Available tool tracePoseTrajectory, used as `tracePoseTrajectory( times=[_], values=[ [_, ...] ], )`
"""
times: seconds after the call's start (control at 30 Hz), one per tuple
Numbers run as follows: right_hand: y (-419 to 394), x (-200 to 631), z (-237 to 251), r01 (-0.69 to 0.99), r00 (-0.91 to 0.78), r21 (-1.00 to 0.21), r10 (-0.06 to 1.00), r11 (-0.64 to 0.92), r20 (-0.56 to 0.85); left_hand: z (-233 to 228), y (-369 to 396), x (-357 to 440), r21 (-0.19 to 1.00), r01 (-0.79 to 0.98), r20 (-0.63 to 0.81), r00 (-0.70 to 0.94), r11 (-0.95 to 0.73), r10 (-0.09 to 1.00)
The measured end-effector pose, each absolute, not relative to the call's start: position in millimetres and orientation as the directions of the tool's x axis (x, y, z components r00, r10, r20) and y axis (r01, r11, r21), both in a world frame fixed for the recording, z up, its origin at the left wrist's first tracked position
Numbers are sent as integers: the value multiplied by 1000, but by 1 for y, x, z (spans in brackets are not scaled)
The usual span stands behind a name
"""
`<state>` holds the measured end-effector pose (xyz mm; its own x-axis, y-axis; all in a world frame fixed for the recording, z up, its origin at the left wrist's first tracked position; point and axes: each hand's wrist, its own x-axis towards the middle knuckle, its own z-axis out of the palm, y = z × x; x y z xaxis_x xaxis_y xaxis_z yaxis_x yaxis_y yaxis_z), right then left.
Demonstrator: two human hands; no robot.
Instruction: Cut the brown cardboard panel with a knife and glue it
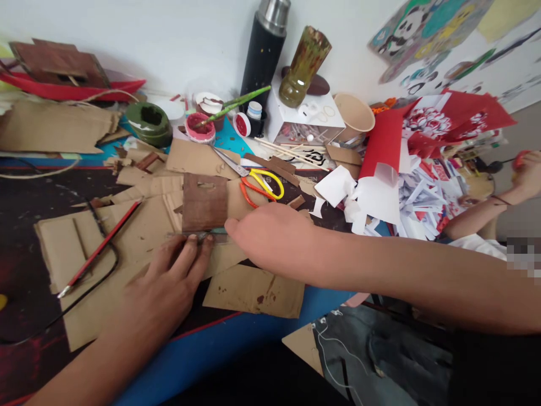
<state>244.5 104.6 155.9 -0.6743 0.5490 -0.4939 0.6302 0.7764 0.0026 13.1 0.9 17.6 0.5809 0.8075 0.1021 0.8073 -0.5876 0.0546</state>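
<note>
Just left of the frame's centre, one brown panel (204, 202) stood on a litter of cardboard sheets (139, 237), and both hands met at its lower edge. The left hand (169, 287) came up from the lower left, palm down, its fingers (192, 254) spread and pressed flat on the card right under the panel; it gripped nothing. The right hand (270, 234) reached in from the right, loosely curled, its thumb tip touching the panel's lower right corner; whether it pinched anything I could not tell. One red pencil (101, 245) lay slanted on the card to the left, beside one black cable (84, 290). Above the right hand lay one pair of scissors (253, 180) with one yellow and one orange loop. Along the top stood one black flask (264, 53), one paint-streaked jar (303, 66) on one white box (304, 115), one paper cup (354, 113), one green bowl (149, 121) and one red paint pot (200, 127) with one green brush (236, 104) resting across it. At the right, red and white paper scraps (397, 192) lay heaped, and another person's arm (486, 211) showed at the far right edge.
</note>
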Motion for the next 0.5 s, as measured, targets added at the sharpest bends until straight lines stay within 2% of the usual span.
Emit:
tracePoseTrajectory(
  times=[0.3,0.5],
  values=[
    [103,244,162,637,-637,33,549,770,-541,20,3,13,166,804,114,559,-571,821],
    [106,250,161,651,-603,44,552,758,-576,26,3,19,61,817,138,563,-574,815]
  ],
)
